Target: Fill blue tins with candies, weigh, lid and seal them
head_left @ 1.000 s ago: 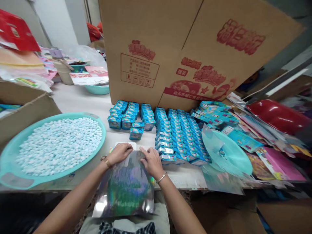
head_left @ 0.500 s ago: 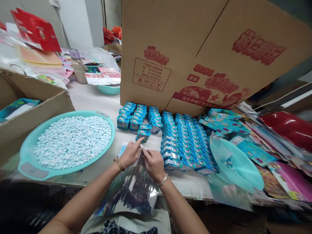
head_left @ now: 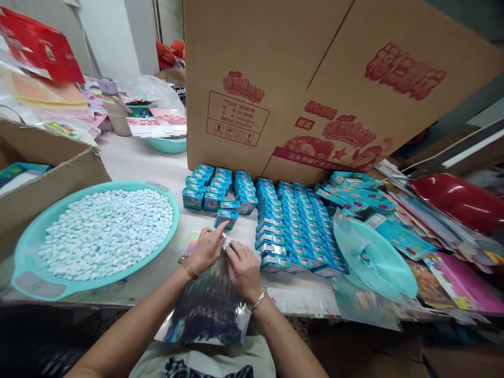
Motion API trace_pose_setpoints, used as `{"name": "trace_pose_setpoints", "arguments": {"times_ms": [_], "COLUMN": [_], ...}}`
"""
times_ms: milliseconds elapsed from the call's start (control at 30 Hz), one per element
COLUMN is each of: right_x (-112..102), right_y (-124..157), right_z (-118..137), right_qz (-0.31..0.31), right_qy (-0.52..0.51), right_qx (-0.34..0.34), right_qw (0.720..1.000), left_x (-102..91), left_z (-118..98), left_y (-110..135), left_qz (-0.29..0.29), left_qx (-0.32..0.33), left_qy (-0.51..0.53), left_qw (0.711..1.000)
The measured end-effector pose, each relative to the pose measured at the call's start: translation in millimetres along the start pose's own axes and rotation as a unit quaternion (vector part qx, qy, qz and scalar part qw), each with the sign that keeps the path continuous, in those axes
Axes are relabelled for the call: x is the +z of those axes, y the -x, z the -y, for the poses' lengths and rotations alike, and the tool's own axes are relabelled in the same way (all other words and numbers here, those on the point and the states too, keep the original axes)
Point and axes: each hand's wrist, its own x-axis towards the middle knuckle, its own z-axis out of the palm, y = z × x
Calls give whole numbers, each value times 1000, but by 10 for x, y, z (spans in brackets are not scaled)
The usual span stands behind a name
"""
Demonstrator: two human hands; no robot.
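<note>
A shiny holographic foil bag (head_left: 208,307) lies over the table's front edge and onto my lap. My left hand (head_left: 207,251) pinches the bag's top edge, index finger stretched toward a small blue box (head_left: 226,218). My right hand (head_left: 242,268) is closed on the same top edge, right beside the left. Rows of small blue boxes (head_left: 293,223) stand just beyond and to the right of my hands.
A teal basin (head_left: 23,273) full of white-blue tablets sits at the left. A large cardboard carton (head_left: 315,79) stands behind the boxes. A teal plastic lid (head_left: 378,257) and printed cards (head_left: 452,262) lie at the right. A brown box (head_left: 51,178) is at far left.
Both hands moved from lying flat on the bag's top to pinching its upper edge together. The bag's top has lifted and crumpled. The camera shifted slightly.
</note>
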Motion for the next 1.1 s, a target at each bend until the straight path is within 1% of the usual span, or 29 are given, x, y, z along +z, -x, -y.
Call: {"name": "trace_pose_setpoints", "arguments": {"times_ms": [267, 433, 567, 733, 833, 967, 1100], "right_x": [-44, -132, -160, -150, -138, -104, -83], "right_y": [90, 77, 54, -3, -46, -21, 96], "right_z": [20, 60, 70, 67, 66, 52, 45], "right_qz": [8, 13, 10, 5, -1, 21, 12], "right_qy": [14, 2, -12, -42, -43, -24, -5], "right_qx": [1, 15, 23, 59, 76, 47, 21], "right_qw": [1000, 1000, 1000, 997, 996, 998, 1000], "left_x": [25, 25, -8, -22, -9, 0, 6], "left_z": [-60, -76, -97, -103, -92, -87, -82], "left_y": [-3, 4, 4, 8, 9, 3, 4], "left_qz": [-2, -1, 5, 4, 3, 1, 4], "left_qx": [6, 13, 10, 17, 22, 15, 7], "left_qy": [-12, -28, -32, -30, -28, -20, -23], "left_qw": [1000, 1000, 999, 999, 999, 1000, 1000]}}
